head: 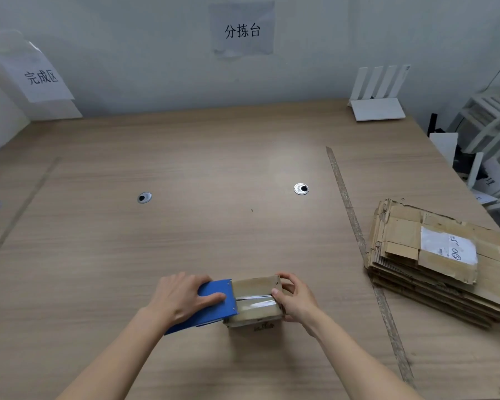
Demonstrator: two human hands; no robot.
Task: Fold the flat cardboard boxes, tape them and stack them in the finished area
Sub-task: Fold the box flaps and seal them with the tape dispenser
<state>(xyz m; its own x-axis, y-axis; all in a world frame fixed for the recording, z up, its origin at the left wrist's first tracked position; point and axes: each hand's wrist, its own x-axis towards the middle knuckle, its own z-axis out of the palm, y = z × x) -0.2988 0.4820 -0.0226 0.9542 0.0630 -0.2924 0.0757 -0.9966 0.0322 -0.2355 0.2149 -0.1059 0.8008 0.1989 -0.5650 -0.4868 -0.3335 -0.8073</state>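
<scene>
Small folded cardboard box (pixel 256 303), worn brown with clear tape across its top, near the wooden table's (pixel 185 241) front edge, left hand (pixel 182 298) gripping a blue tape dispenser (pixel 211 306) against its left side, right hand (pixel 296 300) pinching its right end (thumb on the tape), stack of flat cardboard boxes (pixel 436 261) well apart at right, bare tabletop behind.

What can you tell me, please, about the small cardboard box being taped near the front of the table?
The small cardboard box is brown, worn corrugated card, folded up and standing on the wooden table near its front edge. A strip of clear tape runs across its top seam from the blue tape dispenser, which the left hand grips against the box's left side. The right hand holds the box's right end, its thumb on the tape.
</scene>
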